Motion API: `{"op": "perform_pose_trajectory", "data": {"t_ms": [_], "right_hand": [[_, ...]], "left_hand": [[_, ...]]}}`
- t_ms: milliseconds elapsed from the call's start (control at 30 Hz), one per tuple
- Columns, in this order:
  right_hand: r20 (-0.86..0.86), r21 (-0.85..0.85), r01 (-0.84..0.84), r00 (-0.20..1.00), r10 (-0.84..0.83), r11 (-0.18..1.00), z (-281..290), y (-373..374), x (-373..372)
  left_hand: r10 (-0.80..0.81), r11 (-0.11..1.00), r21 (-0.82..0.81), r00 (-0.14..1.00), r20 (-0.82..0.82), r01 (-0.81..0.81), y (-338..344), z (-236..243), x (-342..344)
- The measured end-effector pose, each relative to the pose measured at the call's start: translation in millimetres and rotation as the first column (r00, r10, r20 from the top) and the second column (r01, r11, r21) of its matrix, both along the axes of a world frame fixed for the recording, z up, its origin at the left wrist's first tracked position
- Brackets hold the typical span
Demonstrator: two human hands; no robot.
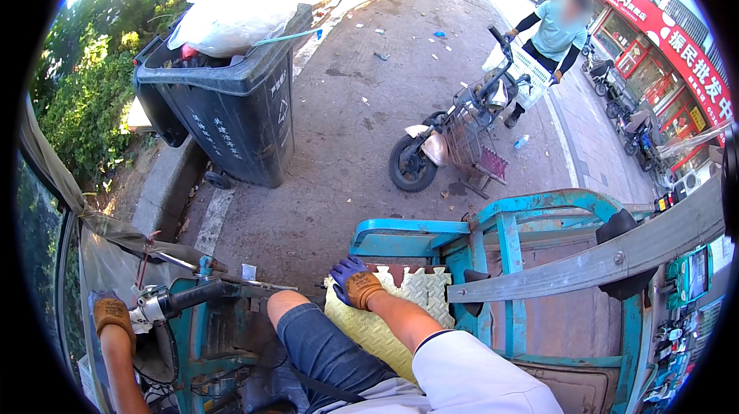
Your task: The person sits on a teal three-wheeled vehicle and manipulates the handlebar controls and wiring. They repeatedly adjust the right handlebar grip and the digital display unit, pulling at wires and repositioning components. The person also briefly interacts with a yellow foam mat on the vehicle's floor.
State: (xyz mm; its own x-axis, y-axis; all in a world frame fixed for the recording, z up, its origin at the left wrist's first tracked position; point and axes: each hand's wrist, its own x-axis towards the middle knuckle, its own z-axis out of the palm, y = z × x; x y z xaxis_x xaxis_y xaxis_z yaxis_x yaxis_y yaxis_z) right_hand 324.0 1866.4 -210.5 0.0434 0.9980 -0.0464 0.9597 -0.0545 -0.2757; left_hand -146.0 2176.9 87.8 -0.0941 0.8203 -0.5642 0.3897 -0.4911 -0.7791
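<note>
In the head view, a person sits astride the seat area of a worn turquoise metal vehicle, in blue denim shorts [327,345] and a white short-sleeved top [481,375]. The left hand [114,314], in a brown work glove, is at the left end of a metal handlebar [148,309] with a black rubber grip on its other end; the fingers are hidden, so whether they are closed round the bar cannot be told. The right hand [356,282], in a purple-blue glove with a brown cuff, lies open, palm down, on a pale yellow embossed foam mat [358,331] with notched edges. The mat lies just beside the right thigh.

To the right of the mat stands a turquoise metal cargo frame [509,260], crossed by a grey metal beam [570,256]. Ahead on the left, a dark grey wheeled bin [231,118] carries a bulging white plastic bag [240,6]. Ahead on the right, a co-worker in a pale green top [556,33] stands beside an electric two-wheeler [462,129] and a white plastic crate [531,75], one hand at the crate's edge.
</note>
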Motion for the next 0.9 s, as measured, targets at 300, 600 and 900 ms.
{"op": "perform_pose_trajectory", "data": {"t_ms": [300,600,900], "right_hand": [[-0.008,-0.045,0.004,1.000,-0.005,0.999,3,-1,0],[-0.014,-0.042,-0.001,1.000,0.000,0.999,2,0,0],[-0.009,-0.060,-0.003,1.000,0.002,0.998,7,0,-1]], "left_hand": [[-0.015,1.000,-0.026,1.000,-0.001,0.015,1,4,5],[-0.030,0.999,0.020,1.000,0.006,0.030,9,-8,-11],[-0.085,0.996,0.032,0.996,0.005,0.084,14,-18,-25]]}}
